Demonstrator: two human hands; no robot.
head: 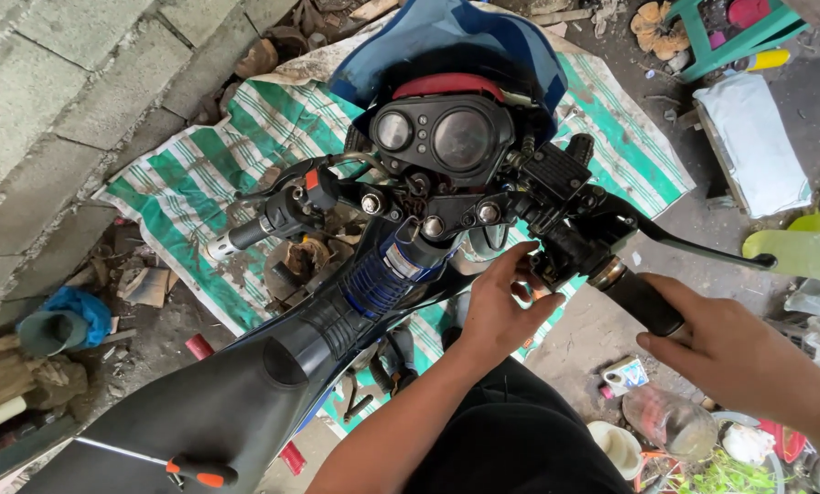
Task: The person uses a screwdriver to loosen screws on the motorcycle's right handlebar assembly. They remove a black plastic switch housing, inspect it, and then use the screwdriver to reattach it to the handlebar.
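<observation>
The switch housing [556,261] you are working on sits on the right end of the motorcycle's handlebar, just inboard of the black rubber grip [643,302] and below the brake lever [703,245]. It looks like hard moulded plastic clamped round a steel bar: light and stiff, but likely to crack or shed a small fastener if you pry at it, so pinch it by its solid body rather than its edges. Your left hand [500,306] is half curled, fingertips pressed on the underside of that housing; whether anything small is pinched between them I cannot tell. Your right hand [726,352] is loosely cupped round the outer end of the grip, thumb on its tip. The grip should be soft and tacky, a sure hold for steadying the bar, which will swing heavily with the front end. Beyond sit the twin-dial instrument cluster [439,137], the bare left bar end [245,236], a green striped tarp [199,174] beneath, and a screwdriver [195,473] lying on the black seat [199,412].
</observation>
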